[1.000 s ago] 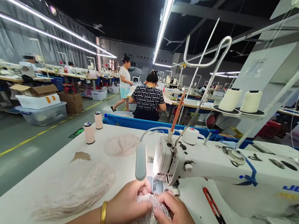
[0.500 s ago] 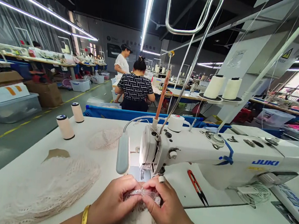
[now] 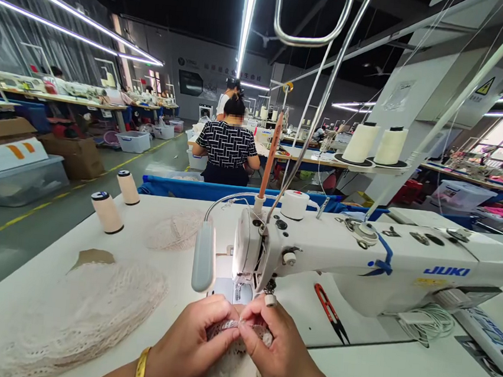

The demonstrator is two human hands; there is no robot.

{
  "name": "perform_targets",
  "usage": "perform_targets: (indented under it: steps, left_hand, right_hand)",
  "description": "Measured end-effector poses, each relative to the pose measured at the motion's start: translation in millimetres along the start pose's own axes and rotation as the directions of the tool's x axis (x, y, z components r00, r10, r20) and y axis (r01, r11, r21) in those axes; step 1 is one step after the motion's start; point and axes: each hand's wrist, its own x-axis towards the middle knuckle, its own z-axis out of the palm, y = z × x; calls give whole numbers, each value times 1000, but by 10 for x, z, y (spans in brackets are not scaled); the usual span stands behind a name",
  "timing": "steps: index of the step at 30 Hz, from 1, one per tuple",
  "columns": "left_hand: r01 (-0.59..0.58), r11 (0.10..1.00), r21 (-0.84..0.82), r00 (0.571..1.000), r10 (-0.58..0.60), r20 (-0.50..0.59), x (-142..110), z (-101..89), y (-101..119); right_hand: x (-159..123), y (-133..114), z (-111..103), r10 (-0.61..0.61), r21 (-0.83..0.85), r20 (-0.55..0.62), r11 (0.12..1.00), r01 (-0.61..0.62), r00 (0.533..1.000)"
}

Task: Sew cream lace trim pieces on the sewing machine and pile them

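Observation:
Between thumb and fingers, my left hand (image 3: 196,340) pinches the edge of a cream lace fabric piece (image 3: 234,367). My right hand (image 3: 278,348) grips the same edge, and the fingertips of both hands meet at the middle. The lower part of the lace hangs down between my wrists. Just beyond my fingers are the lit needle area and presser foot of a white sewing machine (image 3: 317,242). To the left, a stack of cream lace pieces (image 3: 88,315) lies on the white table (image 3: 49,258). My fingers hide part of the held edge.
Red-handled thread snips (image 3: 331,312) lie right of the needle. Two thread spools (image 3: 107,213) stand at the table's left edge, near another lace piece (image 3: 174,229). A grey lamp (image 3: 204,256) hangs beside the machine head. Ahead sits a co-worker (image 3: 228,145) in a patterned top.
The view has swung right, showing more of the machine. My hands have drawn the lace edge slightly back from the needle and hold it pinched. The walking person is now behind the seated co-worker.

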Motion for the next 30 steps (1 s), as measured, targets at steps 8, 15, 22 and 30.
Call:
perform_targets:
  steps: [8,15,22,30]
  left_hand:
    - [-36,998,-45,996,32,-81,9,18,21]
    - [32,977,-213,994,-53,-92,21,78,-21]
    - [155,965,-213,987,-144,66,-41,-51,187]
    - [227,971,-80,942,-198,272,-105,-181,372]
  right_hand:
    - [-1,-1,-13,-67,-38,-16,997,66,998]
    - [8,-17,-32,-59,-38,-9,998,58,998]
    - [-84,-130,-81,-18,-18,29,1000,19,999]
    - [-90,-281,-78,167,-72,171,985,-156,971]
